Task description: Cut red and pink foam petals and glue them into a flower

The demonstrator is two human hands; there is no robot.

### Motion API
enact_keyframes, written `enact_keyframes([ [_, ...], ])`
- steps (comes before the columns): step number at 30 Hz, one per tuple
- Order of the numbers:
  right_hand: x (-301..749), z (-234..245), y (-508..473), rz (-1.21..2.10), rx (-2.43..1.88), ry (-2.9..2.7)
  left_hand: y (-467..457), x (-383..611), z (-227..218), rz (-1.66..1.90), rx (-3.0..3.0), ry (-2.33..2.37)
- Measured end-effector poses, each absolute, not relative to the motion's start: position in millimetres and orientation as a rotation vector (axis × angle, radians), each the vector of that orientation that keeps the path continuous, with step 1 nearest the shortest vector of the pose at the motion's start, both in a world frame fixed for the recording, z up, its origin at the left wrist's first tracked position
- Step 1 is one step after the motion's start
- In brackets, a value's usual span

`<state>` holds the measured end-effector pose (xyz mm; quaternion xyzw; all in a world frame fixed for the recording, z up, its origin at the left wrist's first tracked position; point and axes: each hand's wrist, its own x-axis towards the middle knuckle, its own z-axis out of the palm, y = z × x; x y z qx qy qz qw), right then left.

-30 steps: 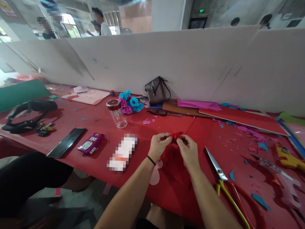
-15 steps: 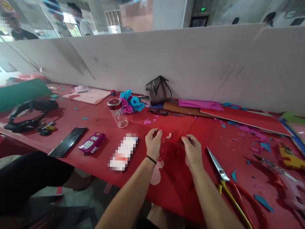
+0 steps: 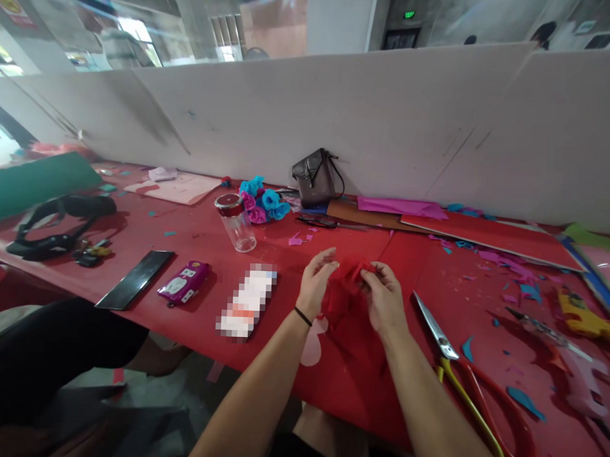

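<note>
Thin red crinkled paper [image 3: 347, 278] lies bunched between my two hands above the table. My right hand [image 3: 385, 298] is closed, pinching its right edge between thumb and fingers. To its left is my left hand [image 3: 316, 285], with thumb and fingers apart beside the paper. The red of the paper blends with the red tabletop, so its outline is hard to make out. A pale pink paper cut-out [image 3: 311, 349] rests under my left wrist. Large scissors [image 3: 448, 357] with red and yellow handles lie open to the right of my right forearm.
Left of my hands are a phone [image 3: 247, 301], a purple case [image 3: 184, 283], a black slab [image 3: 136, 279] and a glass jar [image 3: 242, 234]. Behind are blue and pink paper flowers [image 3: 266, 204] and a dark bag [image 3: 314, 179]. A yellow glue gun [image 3: 585, 315] lies right.
My left fingers have parted and moved slightly right and up. My right hand has come a little inward, and the red paper is bunched higher between the hands.
</note>
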<state>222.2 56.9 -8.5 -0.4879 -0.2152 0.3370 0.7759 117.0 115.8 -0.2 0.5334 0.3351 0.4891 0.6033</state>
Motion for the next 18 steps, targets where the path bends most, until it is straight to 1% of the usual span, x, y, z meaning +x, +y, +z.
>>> enact_keyframes([
  [3, 220.9, -7.9, 56.6, 0.796, -1.062, -0.561, 117.9, 116.9, 1.0, 0.851, 0.975, 0.648],
  [5, 222.9, -9.8, 56.9, 0.774, -1.111, -0.628, 118.7, 116.1, 1.5, 0.795, 0.931, 0.602],
  [8, 230.7, -16.6, 57.2, 0.545, -1.352, -0.725, 124.6, 112.8, -0.8, 0.966, 0.848, 0.689],
  [11, 236.5, -23.9, 55.9, 0.189, -1.781, -1.04, 134.7, 108.8, -6.3, 1.149, 0.787, 0.862],
  [13, 235.1, -26.3, 54.2, 0.0, -2.03, -1.264, 139.6, 107.3, -9.9, 1.206, 0.817, 0.939],
  [15, 230.4, -25.6, 52.5, -0.091, -2.192, -1.379, 140.8, 107.1, -12.3, 1.2, 0.867, 0.936],
  [18, 223.6, -20.2, 51.1, -0.121, -2.304, -1.436, 137.6, 109.0, -14.2, 1.083, 0.957, 0.878],
])
